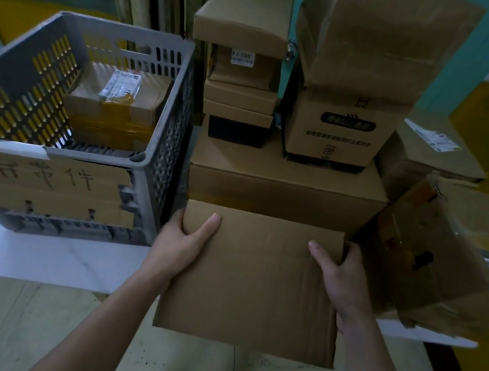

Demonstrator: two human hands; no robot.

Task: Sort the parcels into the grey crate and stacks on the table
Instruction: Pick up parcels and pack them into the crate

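Head view: one parcel in hand, placement step of the sorting.
Left hand [180, 246] and right hand [341, 277] each grasp a side edge of the flat brown cardboard parcel [251, 284], thumbs on top. It is held over the near edge of the white table [44, 254], just before the large brown cardboard box [284, 192] that carries the stacks, and right of the grey slotted plastic crate [94, 158]. Judged next: choose crate or stack, lift clear, set level.

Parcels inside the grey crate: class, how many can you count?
1: a taped, labelled parcel in the far right corner of the grey crate. Others may hide behind its near wall.
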